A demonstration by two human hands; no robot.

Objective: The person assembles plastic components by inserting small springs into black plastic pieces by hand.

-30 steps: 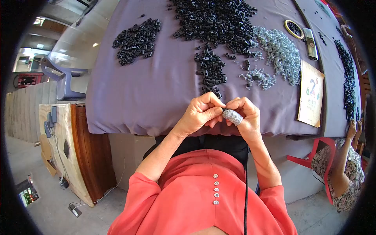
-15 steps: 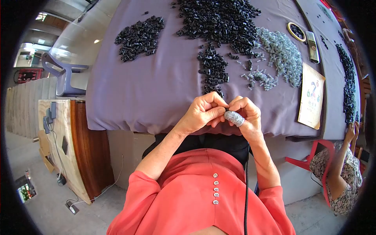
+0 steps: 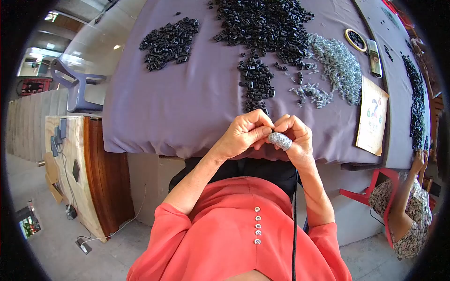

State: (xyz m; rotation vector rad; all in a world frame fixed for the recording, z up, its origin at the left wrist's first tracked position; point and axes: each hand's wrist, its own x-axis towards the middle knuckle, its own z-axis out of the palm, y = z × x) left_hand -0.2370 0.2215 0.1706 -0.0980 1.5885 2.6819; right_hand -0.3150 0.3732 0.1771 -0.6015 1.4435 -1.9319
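Observation:
My left hand and my right hand meet at the near edge of the cloth-covered table. Both are closed, with fingertips pinched together around a small black plastic part, mostly hidden by the fingers. A grey wrapping covers my right thumb. Just beyond my hands, a narrow strip of small black plastic pieces runs back into a large heap of the same pieces. To the right of it lie many small metal springs, with a smaller cluster of springs nearer to me.
A separate black pile lies at the left. On the right are a tape roll, a flat clear-topped case and a printed booklet. Another person sits by a red chair. A wooden cabinet stands left.
The whole view has shifted very slightly. My hands stay pinched together in nearly the same place, with only tiny finger movement.

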